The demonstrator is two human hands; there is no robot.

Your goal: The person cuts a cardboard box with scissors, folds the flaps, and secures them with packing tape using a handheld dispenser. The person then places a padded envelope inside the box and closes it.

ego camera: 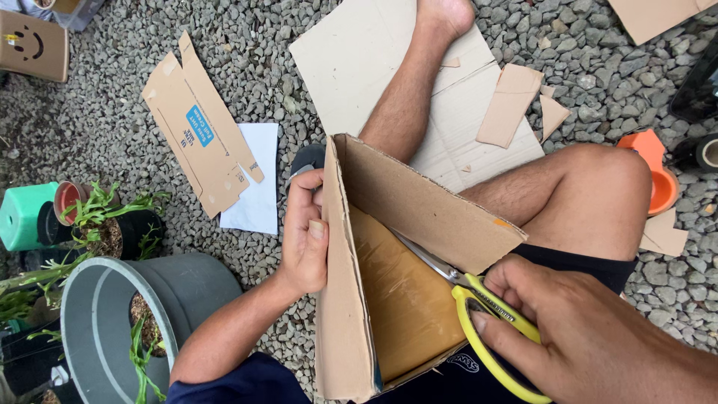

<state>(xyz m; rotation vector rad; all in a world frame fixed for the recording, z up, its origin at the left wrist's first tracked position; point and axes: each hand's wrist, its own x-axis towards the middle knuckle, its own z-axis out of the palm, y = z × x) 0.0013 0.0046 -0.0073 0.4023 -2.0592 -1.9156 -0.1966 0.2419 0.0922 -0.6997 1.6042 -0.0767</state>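
Observation:
An open brown cardboard box (419, 202) rests between my legs, its inside lined with glossy tape. My left hand (303, 236) grips the box's left wall, thumb pressed on the outer face. My right hand (576, 329) holds yellow-handled scissors (479, 299), whose metal blades reach into the box along the fold where the far wall meets the bottom. I sit on a flattened cardboard sheet (359, 52) laid over grey gravel.
A flattened printed carton (198, 127) and a white sheet (258, 179) lie on the gravel at left. A grey pot (112, 314), small potted plants (105, 221) and a green pot (22, 217) stand lower left. Cardboard scraps (512, 105) and an orange pot (654, 172) are at right.

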